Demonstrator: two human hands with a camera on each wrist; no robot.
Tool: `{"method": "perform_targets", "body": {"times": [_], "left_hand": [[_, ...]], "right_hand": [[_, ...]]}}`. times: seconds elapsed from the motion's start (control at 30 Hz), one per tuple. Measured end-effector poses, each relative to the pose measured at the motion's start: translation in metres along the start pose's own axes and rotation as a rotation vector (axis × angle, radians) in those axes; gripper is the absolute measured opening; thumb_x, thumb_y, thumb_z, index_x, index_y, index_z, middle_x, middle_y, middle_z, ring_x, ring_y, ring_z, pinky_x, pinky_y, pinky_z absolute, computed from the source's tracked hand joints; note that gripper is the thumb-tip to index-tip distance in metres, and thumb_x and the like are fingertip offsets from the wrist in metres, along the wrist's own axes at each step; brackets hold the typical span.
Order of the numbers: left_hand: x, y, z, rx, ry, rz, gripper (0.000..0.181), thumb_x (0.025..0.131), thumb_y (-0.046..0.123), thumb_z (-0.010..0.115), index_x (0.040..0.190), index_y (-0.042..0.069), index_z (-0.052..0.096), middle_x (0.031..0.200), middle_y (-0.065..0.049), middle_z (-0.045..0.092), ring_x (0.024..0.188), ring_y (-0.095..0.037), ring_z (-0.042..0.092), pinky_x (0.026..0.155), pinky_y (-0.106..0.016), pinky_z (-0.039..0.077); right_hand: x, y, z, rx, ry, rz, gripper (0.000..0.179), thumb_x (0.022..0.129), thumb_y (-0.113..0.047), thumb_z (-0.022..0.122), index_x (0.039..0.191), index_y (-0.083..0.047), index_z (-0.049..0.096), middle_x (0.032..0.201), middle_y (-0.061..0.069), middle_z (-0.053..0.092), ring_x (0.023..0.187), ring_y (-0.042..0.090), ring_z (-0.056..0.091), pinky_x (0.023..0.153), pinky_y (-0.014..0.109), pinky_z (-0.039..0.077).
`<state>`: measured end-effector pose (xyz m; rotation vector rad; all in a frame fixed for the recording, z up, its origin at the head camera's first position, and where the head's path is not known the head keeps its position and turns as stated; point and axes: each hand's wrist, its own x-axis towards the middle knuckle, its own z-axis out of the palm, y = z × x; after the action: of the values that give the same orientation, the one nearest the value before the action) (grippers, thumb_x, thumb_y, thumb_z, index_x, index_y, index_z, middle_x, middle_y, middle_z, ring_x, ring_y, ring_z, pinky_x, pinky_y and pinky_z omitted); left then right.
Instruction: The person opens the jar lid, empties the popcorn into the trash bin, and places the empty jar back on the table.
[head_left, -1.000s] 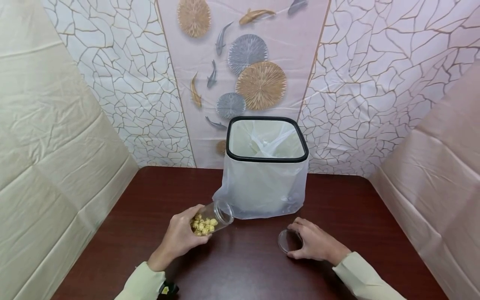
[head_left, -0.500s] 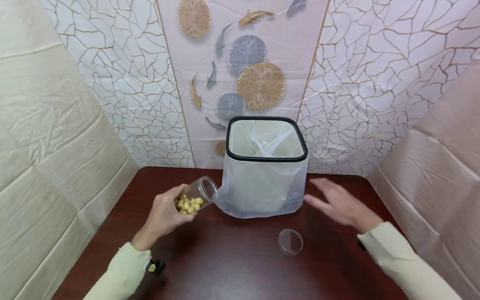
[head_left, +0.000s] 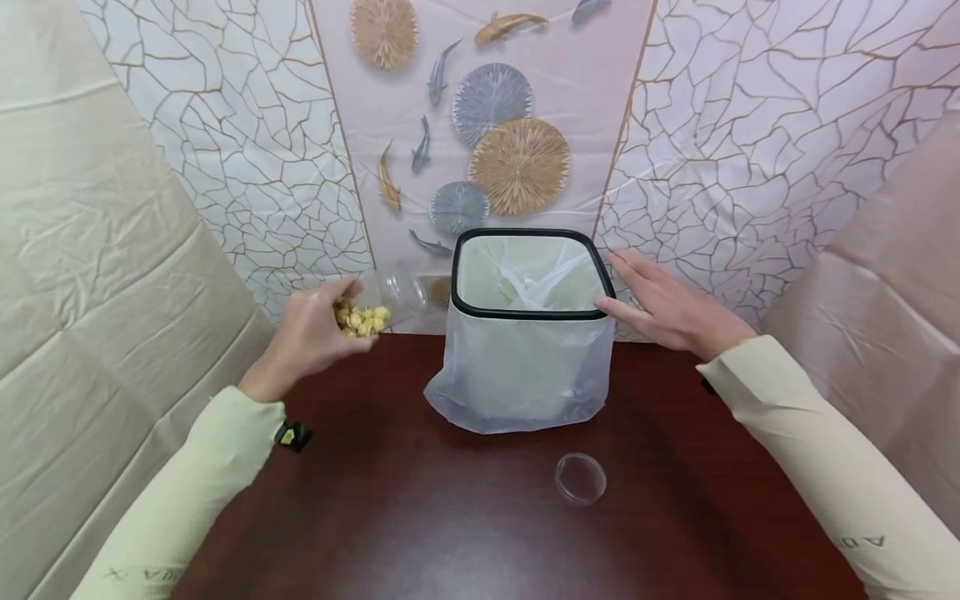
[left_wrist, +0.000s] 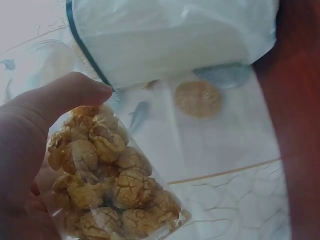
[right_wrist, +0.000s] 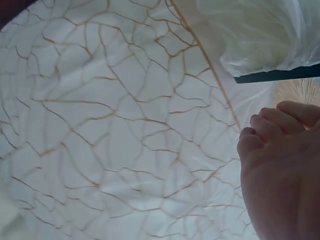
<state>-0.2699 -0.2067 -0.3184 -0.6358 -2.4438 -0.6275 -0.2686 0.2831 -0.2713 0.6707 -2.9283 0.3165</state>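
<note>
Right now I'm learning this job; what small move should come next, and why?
Probably ease the jar right, over the bin: the left hand holds it tilted that way, popcorn inside, lid on the table, but not over the bin yet.

Right hand (right_wrist: pixel 285 170), dark-rimmed bagged bin (right_wrist: pixel 260 42) nearby, gold-veined white wall (right_wrist: pixel 125 135)

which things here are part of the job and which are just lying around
Part of the job, by the look of it:
clear jar of popcorn, in the left hand
black-rimmed bin with its plastic bag, near the right hand
clear round disc on the table, probably the jar's lid

Just surroundings:
patterned backdrop
beige side hangings
</note>
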Motion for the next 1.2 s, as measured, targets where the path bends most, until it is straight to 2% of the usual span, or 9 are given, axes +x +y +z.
{"method": "perform_targets", "body": {"times": [0.17, 0.3, 0.47, 0.57, 0.67, 0.77, 0.87, 1.0, 1.2], "left_hand": [[0.032, 0.008, -0.013, 0.106, -0.032, 0.066, 0.064, 0.066, 0.022, 0.094, 0.119, -0.001, 0.067, 0.099, -0.016, 0.075, 0.079, -0.030, 0.065, 0.071, -0.046, 0.055], [0.052, 0.016, -0.019, 0.135, -0.084, 0.101, 0.065, 0.069, 0.018, 0.091, 0.124, -0.001, 0.065, 0.102, -0.018, 0.074, 0.084, -0.032, 0.066, 0.075, -0.049, 0.056], [0.071, 0.027, -0.024, 0.168, -0.126, 0.120, 0.067, 0.068, 0.016, 0.090, 0.128, -0.001, 0.063, 0.107, -0.019, 0.074, 0.092, -0.035, 0.068, 0.079, -0.053, 0.058], [0.080, 0.032, -0.026, 0.204, -0.155, 0.129, 0.071, 0.068, 0.016, 0.090, 0.132, -0.001, 0.063, 0.110, -0.018, 0.074, 0.095, -0.037, 0.069, 0.082, -0.054, 0.059], [0.088, 0.037, -0.027, 0.227, -0.186, 0.142, 0.081, 0.068, 0.016, 0.091, 0.141, -0.003, 0.060, 0.125, -0.022, 0.073, 0.109, -0.041, 0.070, 0.094, -0.055, 0.058], [0.094, 0.045, -0.028, 0.255, -0.209, 0.173, 0.082, 0.068, 0.015, 0.091, 0.141, -0.003, 0.059, 0.131, -0.022, 0.071, 0.116, -0.042, 0.069, 0.098, -0.057, 0.057], [0.101, 0.052, -0.027, 0.293, -0.218, 0.224, 0.070, 0.066, 0.014, 0.091, 0.129, 0.001, 0.062, 0.118, -0.017, 0.073, 0.106, -0.040, 0.070, 0.088, -0.056, 0.059], [0.108, 0.061, -0.026, 0.350, -0.207, 0.306, 0.059, 0.065, 0.012, 0.092, 0.114, 0.004, 0.062, 0.108, -0.012, 0.072, 0.099, -0.038, 0.070, 0.081, -0.054, 0.060], [0.118, 0.074, -0.022, 0.453, -0.206, 0.448, 0.058, 0.066, 0.010, 0.091, 0.115, 0.001, 0.060, 0.108, -0.017, 0.072, 0.104, -0.040, 0.071, 0.094, -0.054, 0.059]], "right_hand": [[0.017, -0.008, -0.001, -0.022, -0.041, -0.017, 0.084, 0.108, -0.060, 0.043, 0.169, -0.008, 0.018, 0.176, 0.020, 0.018, 0.163, 0.041, 0.018, 0.130, 0.061, 0.020], [0.023, -0.008, 0.006, -0.043, -0.077, -0.002, 0.084, 0.109, -0.059, 0.040, 0.168, -0.003, 0.019, 0.176, 0.022, 0.016, 0.163, 0.044, 0.016, 0.130, 0.062, 0.020], [0.025, -0.006, 0.013, -0.049, -0.090, -0.009, 0.081, 0.111, -0.056, 0.036, 0.168, 0.000, 0.017, 0.176, 0.023, 0.014, 0.163, 0.045, 0.015, 0.131, 0.062, 0.019], [0.025, -0.006, 0.015, -0.052, -0.091, -0.012, 0.081, 0.112, -0.055, 0.035, 0.168, 0.000, 0.016, 0.176, 0.023, 0.013, 0.164, 0.044, 0.014, 0.131, 0.061, 0.018], [0.025, -0.005, 0.016, -0.051, -0.086, -0.009, 0.081, 0.111, -0.055, 0.035, 0.168, 0.000, 0.017, 0.176, 0.022, 0.014, 0.164, 0.043, 0.015, 0.131, 0.061, 0.019], [0.026, -0.006, 0.016, -0.051, -0.080, -0.008, 0.081, 0.111, -0.055, 0.035, 0.168, 0.000, 0.017, 0.176, 0.022, 0.015, 0.163, 0.044, 0.016, 0.131, 0.061, 0.019], [0.026, -0.006, 0.017, -0.052, -0.083, -0.006, 0.081, 0.111, -0.055, 0.035, 0.168, 0.000, 0.017, 0.176, 0.022, 0.014, 0.163, 0.043, 0.016, 0.131, 0.060, 0.019], [0.026, -0.006, 0.018, -0.049, -0.087, -0.003, 0.081, 0.111, -0.055, 0.035, 0.168, 0.000, 0.016, 0.177, 0.022, 0.013, 0.163, 0.043, 0.015, 0.131, 0.060, 0.019], [0.025, -0.006, 0.017, -0.046, -0.087, 0.010, 0.081, 0.111, -0.056, 0.034, 0.168, -0.002, 0.016, 0.177, 0.021, 0.012, 0.164, 0.043, 0.015, 0.131, 0.061, 0.019]]}}
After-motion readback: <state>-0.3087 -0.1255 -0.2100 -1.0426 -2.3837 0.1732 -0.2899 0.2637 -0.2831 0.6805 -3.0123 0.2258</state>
